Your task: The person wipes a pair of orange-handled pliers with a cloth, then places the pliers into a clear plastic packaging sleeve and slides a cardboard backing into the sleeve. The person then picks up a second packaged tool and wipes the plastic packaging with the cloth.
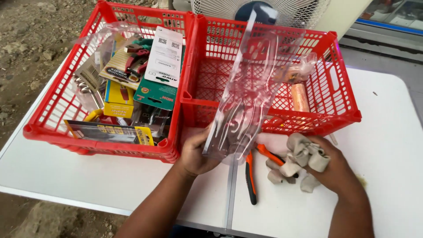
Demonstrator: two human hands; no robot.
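My left hand (194, 154) grips the lower end of a clear plastic blister pack (249, 88) and holds it upright in front of the right red crate (339, 114). My right hand (332, 165) is closed on a crumpled grey cloth glove (299, 156) that lies on the white table (387, 145). Pliers with orange and black handles (252, 176) lie on the table between my hands, partly under the pack and the glove.
The left red crate (48, 128) is full of packaged tools on card backings. The right crate holds an orange roll (300, 98) and a small clear bag (299, 70). A white fan (264, 11) stands behind the crates. Bare dirt ground lies to the left.
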